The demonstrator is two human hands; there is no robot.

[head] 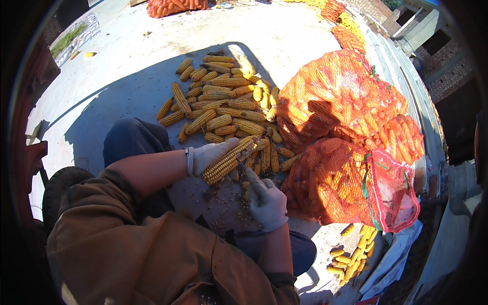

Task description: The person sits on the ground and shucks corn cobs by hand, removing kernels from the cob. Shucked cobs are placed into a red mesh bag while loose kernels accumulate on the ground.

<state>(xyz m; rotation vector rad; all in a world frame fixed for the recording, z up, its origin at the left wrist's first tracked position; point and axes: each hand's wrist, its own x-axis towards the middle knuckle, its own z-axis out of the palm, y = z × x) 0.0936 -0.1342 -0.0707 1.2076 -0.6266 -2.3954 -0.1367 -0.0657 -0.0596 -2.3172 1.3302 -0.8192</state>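
My gloved left hand point(209, 155) grips a yellow ear of corn point(225, 164), tilted up and away to the right. Some kernels look stripped near its far end and right side. In my gloved right hand point(267, 202) is a thin dark tool point(241, 165) whose tip meets the ear's side; most of it is hidden by the fingers, so its kind is unclear. Right before my hands lies a heap of husked corn ears point(225, 99). Loose kernels point(221, 209) are scattered on the concrete between my legs.
Orange mesh sacks full of corn point(335, 91) stand to the right, with another mesh sack point(328, 183) closer to me. More ears point(354, 255) lie at lower right by a pale sheet point(392, 263). A black tyre point(65, 190) is at my left. Another sack point(175, 7) stands at the far edge.
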